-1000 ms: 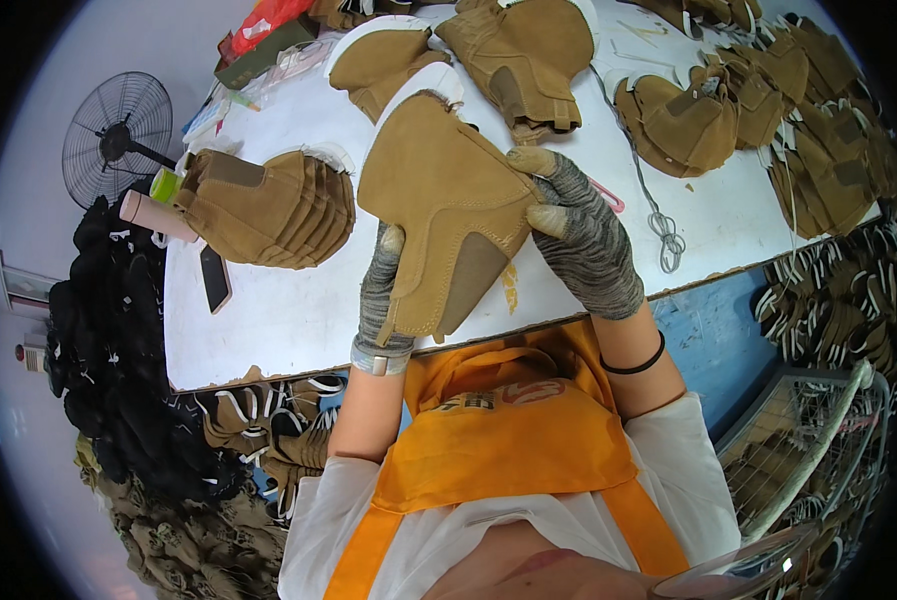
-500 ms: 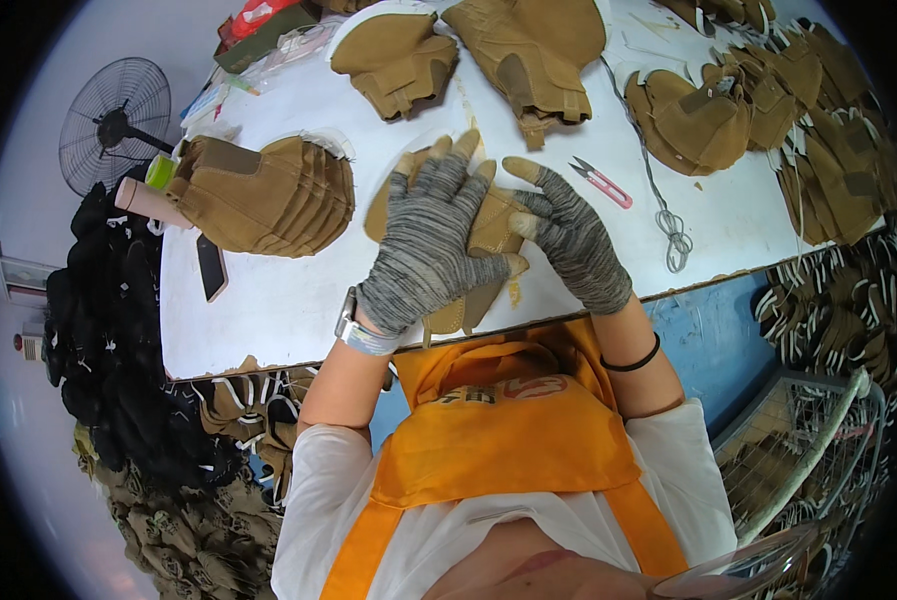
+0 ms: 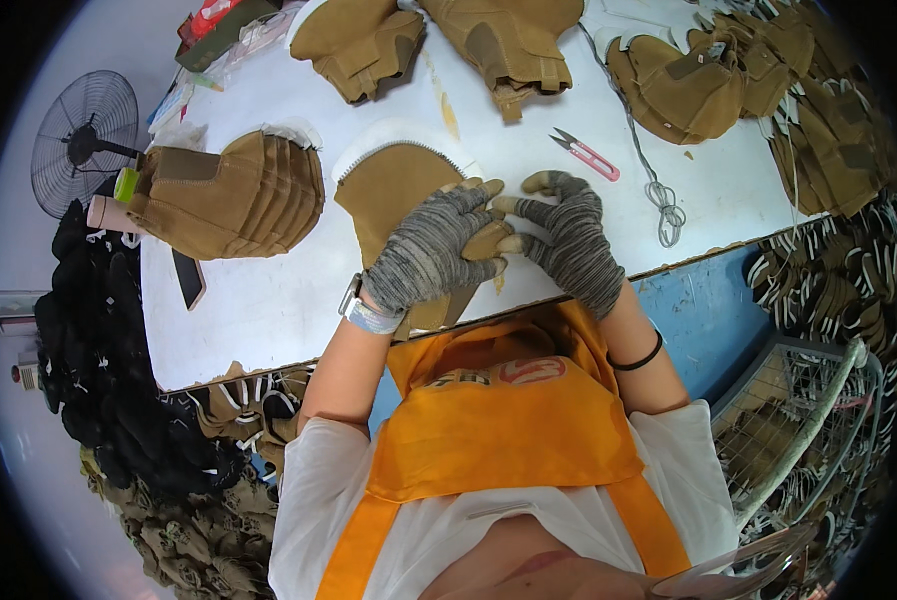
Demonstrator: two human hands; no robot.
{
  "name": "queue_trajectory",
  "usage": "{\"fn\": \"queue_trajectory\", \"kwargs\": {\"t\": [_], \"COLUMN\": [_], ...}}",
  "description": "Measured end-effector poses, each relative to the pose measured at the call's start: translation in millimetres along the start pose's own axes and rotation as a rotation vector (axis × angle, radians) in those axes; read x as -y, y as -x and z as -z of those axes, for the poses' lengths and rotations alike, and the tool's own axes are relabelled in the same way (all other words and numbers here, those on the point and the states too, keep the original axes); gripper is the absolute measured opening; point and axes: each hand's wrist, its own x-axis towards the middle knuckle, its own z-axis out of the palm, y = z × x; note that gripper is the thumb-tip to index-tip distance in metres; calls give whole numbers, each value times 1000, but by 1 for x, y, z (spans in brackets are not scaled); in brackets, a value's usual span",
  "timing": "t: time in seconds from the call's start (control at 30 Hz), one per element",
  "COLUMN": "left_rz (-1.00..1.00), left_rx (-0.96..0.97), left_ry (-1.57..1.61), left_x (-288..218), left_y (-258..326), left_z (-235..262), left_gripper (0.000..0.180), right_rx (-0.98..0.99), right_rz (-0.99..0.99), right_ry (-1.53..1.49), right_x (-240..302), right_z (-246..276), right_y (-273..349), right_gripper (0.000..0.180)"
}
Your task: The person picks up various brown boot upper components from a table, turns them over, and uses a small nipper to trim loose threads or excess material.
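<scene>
I observe: brown suede-like shoe upper [image 3: 388, 190] on white counter [image 3: 268, 320], left of pink-handled metal snips [image 3: 590, 158]. Grey-gloved left hand [image 3: 433, 248] atop upper, grip spread; grey-gloved right hand [image 3: 573, 240] at its edge, grip closure indiscernible.

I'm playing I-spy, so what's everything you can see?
sewn piece: 1, brown with white edge, table's middle
stacked pieces: one stack, brown, table's left
other pieces: many, brown, table's far and right sides
snips: 1, pink-handled, left of cord
cord: 1, grey, table's right
phone: 1, dark, table's left
cylinder: 1, pink, left of stack
bag: 1, red, upper left
fan: 1, black, far left
heap: 1, black, left
wire basket: 1, grey, lower right
table: 1, white, middle
apron: 1, orange, bottom middle
shirt: 1, white, bottom
fingers: two hands' worth, grey-gloved, at sewn piece
</scene>
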Motion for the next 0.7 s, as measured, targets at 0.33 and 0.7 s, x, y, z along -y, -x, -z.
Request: {"fn": "queue_trajectory", "kwargs": {"t": [0.33,0.7], "left_rz": [93,101], "left_rx": [-90,-283], "left_ry": [-191,-9], "left_x": [-16,-12], "left_y": [6,13], "left_z": [7,-4], "left_gripper": [76,49], "right_rx": [61,51], "right_rz": [73,34], "right_ry": [-231,-268], "right_x": [-3,-13], "right_z": [-5,-10], "right_y": [-7,-9], "right_gripper": [24,20]}}
